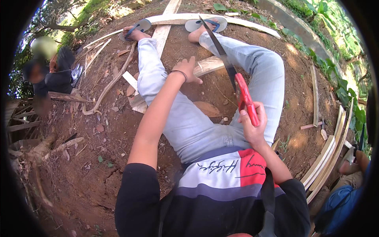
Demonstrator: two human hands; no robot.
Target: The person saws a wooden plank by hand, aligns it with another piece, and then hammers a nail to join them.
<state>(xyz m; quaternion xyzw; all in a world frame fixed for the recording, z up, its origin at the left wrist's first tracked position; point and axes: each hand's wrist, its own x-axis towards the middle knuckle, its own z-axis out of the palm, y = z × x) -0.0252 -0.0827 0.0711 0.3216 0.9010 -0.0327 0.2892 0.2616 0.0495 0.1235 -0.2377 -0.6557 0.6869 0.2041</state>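
My right hand (pixel 252 120) is wrapped round the red handle of a hand saw (pixel 228 63). Its dark blade points up and away, slanting left past my right leg. My left hand (pixel 186 70) is out ahead between my legs, fingers apart, beside the end of a short wooden board (pixel 209 65); whether it touches the wood I cannot tell. Under my sandalled feet, a long pale plank (pixel 173 18) runs crosswise. A second plank (pixel 161 41) passes beneath it, pointing away from me.
Brown soil with dry leaves and sticks surrounds me. At right lie several long wooden strips (pixel 325 158) and a small hammer-like tool (pixel 312 126). One person (pixel 59 71) sits far left; another person (pixel 343 197) is at lower right. A low concrete edge (pixel 292 27) runs along the back right.
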